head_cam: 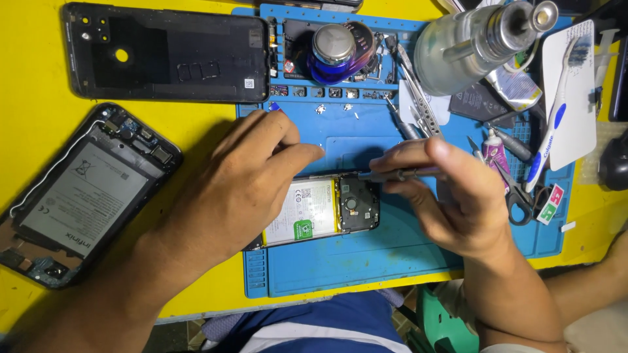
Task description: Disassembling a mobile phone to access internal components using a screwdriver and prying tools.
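1. Centre of the frame: an opened phone point(324, 212) lies back-up on the blue work mat point(366, 261), its white battery and dark camera module bare.
2. The left hand point(245, 180) comes in from the lower left and lies flat over the phone's left half, fingers together and pressed down on it, fingertips pointing toward the middle of the frame.
3. The right hand point(451, 196) sits right of centre, thumb and fingers pinched around a slim metal screwdriver point(392, 174). The tool lies almost level, its tip at the upper right corner of the phone, near the camera module.
4. Left edge of the frame: a second opened phone point(82, 196) rests tilted on the yellow desk point(33, 111), battery showing.
5. Upper left: a black back cover point(167, 55) lies inside-up on the desk, well apart from both hands.
6. Top centre: a round blue and silver dish point(337, 52) stands on the mat's upper edge.
7. Upper right: a clear pump bottle point(471, 42) leans into view, with tweezers point(418, 98) just below it.
8. Right side: a white and blue toothbrush point(556, 124), and black scissors point(520, 196) just beside the right hand.
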